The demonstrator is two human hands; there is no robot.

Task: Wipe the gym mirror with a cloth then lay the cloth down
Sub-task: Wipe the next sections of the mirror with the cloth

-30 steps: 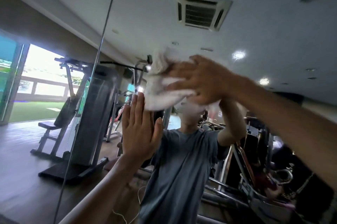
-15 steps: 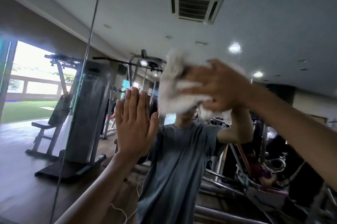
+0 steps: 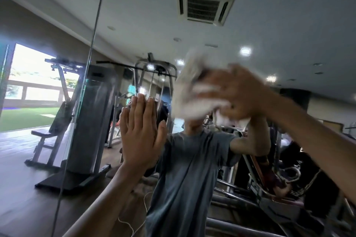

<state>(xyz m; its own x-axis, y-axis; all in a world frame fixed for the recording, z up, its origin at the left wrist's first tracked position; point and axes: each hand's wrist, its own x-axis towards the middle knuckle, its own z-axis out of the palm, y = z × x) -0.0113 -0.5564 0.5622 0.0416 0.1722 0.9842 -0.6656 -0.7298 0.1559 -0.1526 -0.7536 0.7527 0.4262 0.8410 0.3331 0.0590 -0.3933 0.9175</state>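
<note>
The gym mirror [image 3: 134, 24] fills the whole view and reflects the room and a person in a grey T-shirt. My right hand [image 3: 237, 94] presses a crumpled white cloth [image 3: 190, 90] against the glass at head height; hand and cloth are motion-blurred. The cloth bulges out to the left of and below my fingers, which are spread over it and curled into its folds. My left hand [image 3: 140, 132] rests flat on the glass lower left of the cloth, fingers straight and together, holding nothing.
A vertical seam [image 3: 90, 63] between mirror panels runs down the left side. Reflected are a weight machine [image 3: 90, 121], a bench, metal frames at lower right [image 3: 269, 188], a ceiling air-conditioning unit [image 3: 204, 3] and a bright opening onto grass at far left.
My right hand has swept the cloth to the right across the glass. The view has shifted slightly with it. My left hand stays flat on the mirror.
</note>
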